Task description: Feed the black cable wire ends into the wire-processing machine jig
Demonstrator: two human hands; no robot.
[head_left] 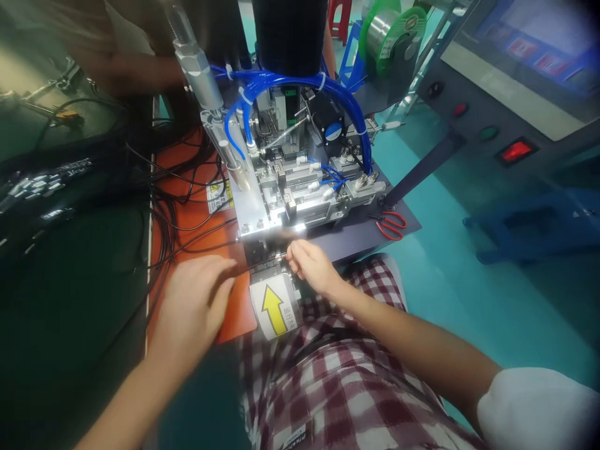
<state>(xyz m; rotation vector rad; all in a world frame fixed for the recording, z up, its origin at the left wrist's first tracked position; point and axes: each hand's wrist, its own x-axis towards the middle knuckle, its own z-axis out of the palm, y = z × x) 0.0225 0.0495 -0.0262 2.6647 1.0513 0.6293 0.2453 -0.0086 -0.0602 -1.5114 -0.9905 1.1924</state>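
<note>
My left hand (194,300) is slightly blurred over the orange mat, with its fingers curved and a gap between thumb and forefinger. A thin dark cable (255,267) runs just beyond its fingertips toward the front of the metal machine (309,209). At the machine's front edge my right hand (312,265) is closed in a pinch at the small end of the cable. The exact tip is hidden by the fingers. Right below both hands is a rounded white cover with a yellow arrow label (274,310).
Black cables (162,219) lie bunched on the orange mat (239,312). Red-handled cutters (391,225) lie on the dark base at right. Blue air tubes (347,94) arch over the machine. A control panel (510,94) and a green wire spool (394,37) stand beyond. Another person's arm (135,72) is at upper left.
</note>
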